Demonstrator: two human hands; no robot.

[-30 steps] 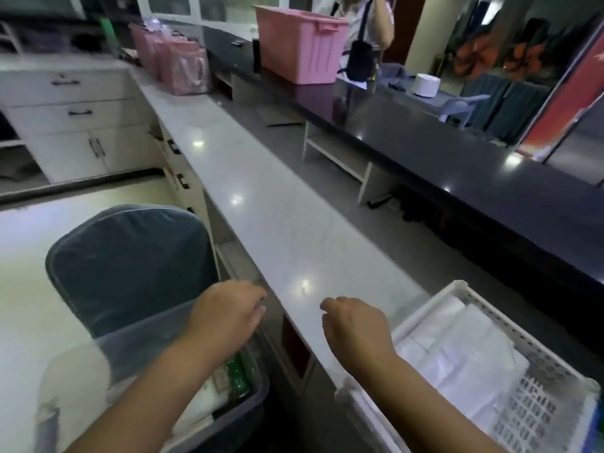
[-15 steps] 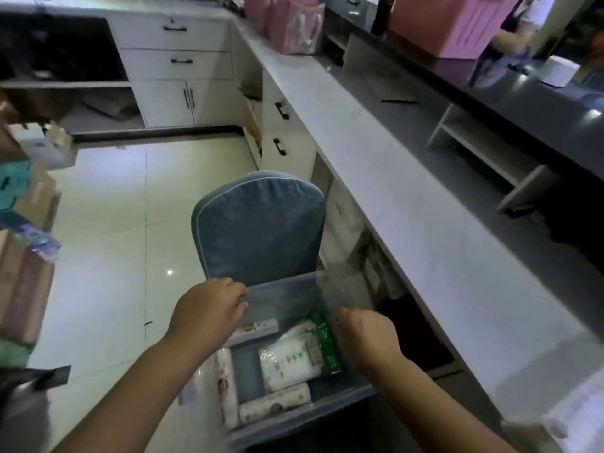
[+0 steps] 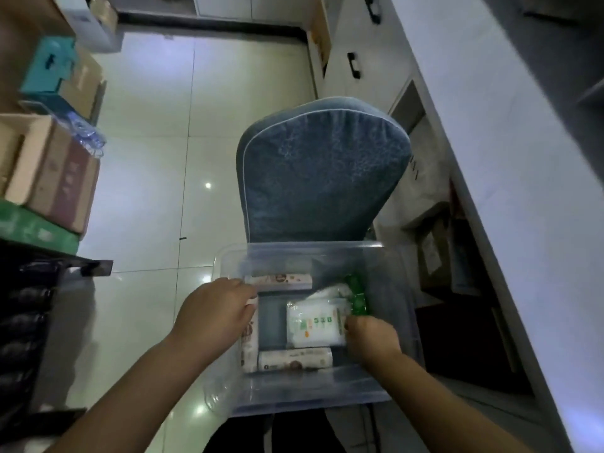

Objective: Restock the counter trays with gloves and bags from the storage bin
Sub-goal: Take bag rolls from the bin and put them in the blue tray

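Note:
A clear plastic storage bin sits on a blue padded chair. Inside lie a white pack with green print, a green packet and three white printed rolls: one at the back, one at the front and one on the left. My left hand hangs over the bin's left side, covering part of the left roll, and holds nothing that I can see. My right hand is down in the bin, its fingers curled on the white pack's right edge just below the green packet.
A white counter runs along the right, with drawers and open shelves holding boxes below it. Stacked cardboard boxes and a teal box stand on the left. The tiled floor lies behind the chair.
My view has swung down from the counter and its white tray to the bin. Both hands have dropped into the bin, and the right hand has reached the white pack.

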